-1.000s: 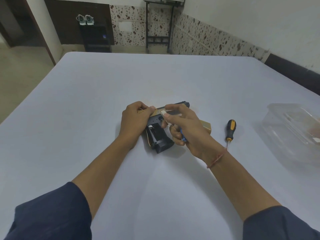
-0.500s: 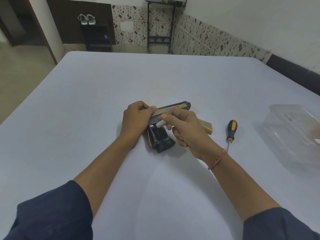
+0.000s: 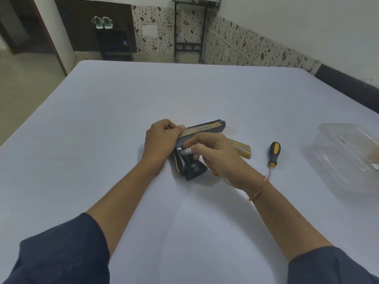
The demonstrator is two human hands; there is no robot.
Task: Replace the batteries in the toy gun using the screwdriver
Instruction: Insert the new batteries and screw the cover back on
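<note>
The left hand (image 3: 163,138) is curled tight round the rear of the toy gun (image 3: 205,129), which lies on the bench (image 3: 102,119) with its barrel toward 3 o'clock. The right hand (image 3: 217,156) pinches a white battery (image 3: 186,150) between thumb and forefinger at the open grip, which points to 6 o'clock. A tan cover (image 3: 243,150) lies just beside that hand at 3 o'clock. Farther that way lie the screwdriver (image 3: 274,153) and a clear plastic box (image 3: 348,158).
</note>
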